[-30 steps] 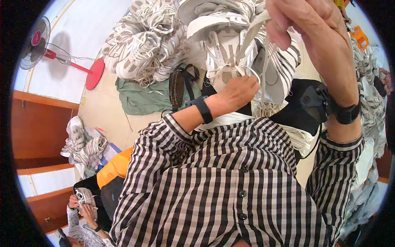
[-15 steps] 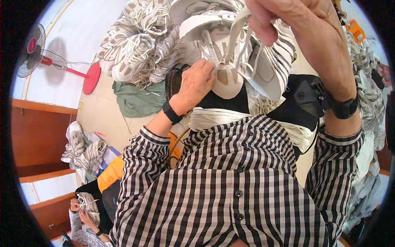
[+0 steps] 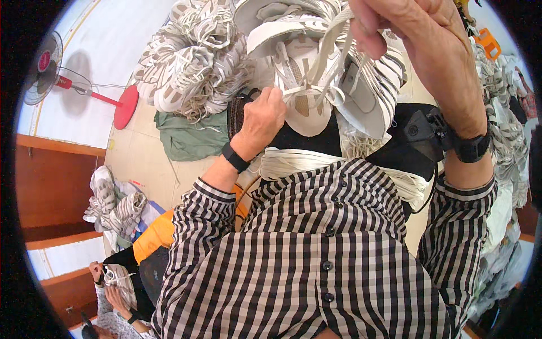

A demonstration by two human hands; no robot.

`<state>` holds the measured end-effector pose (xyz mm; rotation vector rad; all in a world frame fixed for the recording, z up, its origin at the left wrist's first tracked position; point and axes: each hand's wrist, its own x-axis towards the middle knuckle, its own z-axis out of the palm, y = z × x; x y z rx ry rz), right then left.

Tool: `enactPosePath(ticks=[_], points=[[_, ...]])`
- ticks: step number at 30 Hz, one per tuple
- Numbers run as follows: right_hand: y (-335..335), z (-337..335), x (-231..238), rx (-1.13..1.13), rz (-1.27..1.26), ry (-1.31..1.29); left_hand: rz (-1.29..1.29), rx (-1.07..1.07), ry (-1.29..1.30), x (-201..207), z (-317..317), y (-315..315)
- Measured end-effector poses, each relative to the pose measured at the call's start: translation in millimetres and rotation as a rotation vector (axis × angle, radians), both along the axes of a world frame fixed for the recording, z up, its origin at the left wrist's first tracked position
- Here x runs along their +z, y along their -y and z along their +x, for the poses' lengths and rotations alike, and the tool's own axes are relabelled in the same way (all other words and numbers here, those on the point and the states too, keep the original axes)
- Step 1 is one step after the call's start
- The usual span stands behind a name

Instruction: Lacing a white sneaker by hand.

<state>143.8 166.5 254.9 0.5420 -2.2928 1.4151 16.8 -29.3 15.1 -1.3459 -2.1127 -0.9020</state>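
Note:
A white and beige sneaker (image 3: 308, 120) rests toe toward me above my black-clad lap, its laces partly threaded. Beside its left edge, my left hand (image 3: 262, 121) is closed, pinching an end of shoelace (image 3: 294, 89) that runs across the front eyelets. My right hand (image 3: 403, 25) is raised above the shoe's right side, its fingers closed on a flat lace strand (image 3: 334, 35) that rises from the eyelets. More sneakers lie against this one; a grey-lined sneaker (image 3: 361, 93) sits to its right. Bundles of white laces (image 3: 299, 164) lie across my lap.
A tall heap of laced sneakers (image 3: 195, 62) stands at the far left, by a green cloth (image 3: 192, 135). Farther left are a red fan base (image 3: 126, 107) and a smaller shoe pile (image 3: 113, 200). At lower left another person (image 3: 116, 299) handles a shoe. More shoes (image 3: 502, 130) line the right.
My left hand has drawn slightly left and down from the shoe, stretching the lace across the front eyelets. My right hand has shifted a little right, still gripping its strand.

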Motion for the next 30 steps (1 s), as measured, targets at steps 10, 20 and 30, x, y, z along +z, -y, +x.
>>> enactPosePath(ticks=[10,20,30], points=[[-5,-1,-7,0.028,-0.012,-0.023,0.21,0.17,0.399,-6,24,-1],[0,-3,-10,-0.005,-0.123,0.072,0.134,0.038,0.015,11,4,5],[2,-6,-1,0.016,-0.089,-0.048,0.208,-0.181,-0.236,37,38,-20]])
